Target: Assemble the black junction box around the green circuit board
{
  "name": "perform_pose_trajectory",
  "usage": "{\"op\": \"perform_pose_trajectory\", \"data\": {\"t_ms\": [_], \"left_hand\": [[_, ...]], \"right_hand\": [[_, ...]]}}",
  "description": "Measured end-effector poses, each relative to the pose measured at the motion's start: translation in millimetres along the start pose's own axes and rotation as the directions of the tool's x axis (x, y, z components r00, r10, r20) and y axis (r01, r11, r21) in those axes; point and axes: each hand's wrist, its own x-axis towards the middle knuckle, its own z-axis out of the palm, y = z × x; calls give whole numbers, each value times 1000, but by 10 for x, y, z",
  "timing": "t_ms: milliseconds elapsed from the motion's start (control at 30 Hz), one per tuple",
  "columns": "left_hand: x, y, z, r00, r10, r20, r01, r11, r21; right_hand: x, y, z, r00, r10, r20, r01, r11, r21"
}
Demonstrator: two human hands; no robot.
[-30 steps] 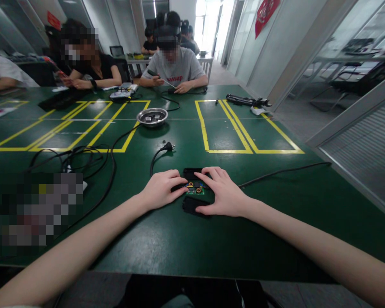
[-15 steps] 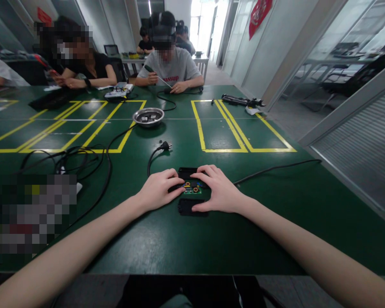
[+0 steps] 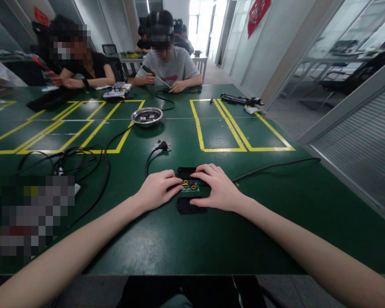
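Observation:
A small green circuit board (image 3: 190, 188) with copper-wound coils lies on the green table between my hands. At its left end my left hand (image 3: 157, 188) has thumb and index finger closed on the board's edge. My right hand (image 3: 222, 189) arches over the right side, its fingers spread from its thumb. Its fingertips rest by the far black plastic case half (image 3: 184, 172) and the board, while the thumb touches the near black case half (image 3: 185, 206). The right end of the board is partly hidden by my right hand.
A black power plug (image 3: 163, 146) on a cord lies beyond my hands. Farther off stands a metal bowl (image 3: 146, 124) holding metal parts. Coiled black cables (image 3: 73, 160) lie at left, a cable (image 3: 276, 167) at right. Across the table a person (image 3: 171, 64) holds a screwdriver.
The view has shifted slightly. Both hands stay around the circuit board and case halves, with the left fingers still at the board's edge; little else differs.

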Motion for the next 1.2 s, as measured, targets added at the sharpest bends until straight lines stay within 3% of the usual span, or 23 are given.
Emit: {"op": "perform_pose_trajectory", "data": {"t_ms": [433, 667, 1033, 1200], "left_hand": [[3, -19, 3, 999, 35, -11, -35, 999, 15], [5, -32, 9, 999, 37, -9, -37, 999, 6], [-2, -26, 4, 999, 38, -26, -38, 999, -6], [-10, -22, -6, 999, 25, -37, -27, 998, -61]], "right_hand": [[-6, 51, 35, 1000, -16, -20, 17, 997, 73], [-13, 69, -85, 997, -15, -80, 22, 996, 90], [-50, 88, -100, 992, -120, -36, 122, 990, 73], [-46, 100, -144, 994, -86, -73, 92, 992, 86]]}}
